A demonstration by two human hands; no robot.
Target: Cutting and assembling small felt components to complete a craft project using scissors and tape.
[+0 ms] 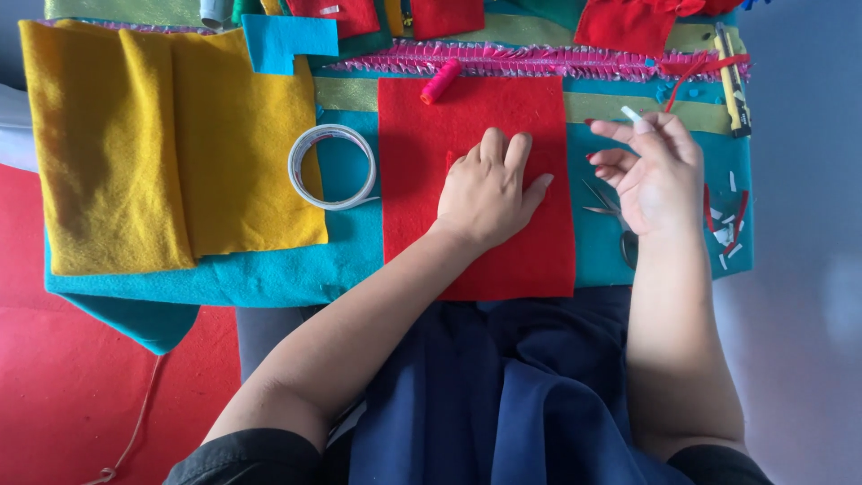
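Red felt [476, 260] under left hand [485, 193] fingers [505, 148] (flat).

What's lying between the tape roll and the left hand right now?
In the head view, only fabric: a strip of teal felt, then the red felt sheet the left hand presses, right of the tape roll.

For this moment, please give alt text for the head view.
The left hand presses flat on a red rectangular felt sheet; the right hand is raised beside it above metal scissors. A clear tape roll and folded mustard-yellow felt lie to the left.
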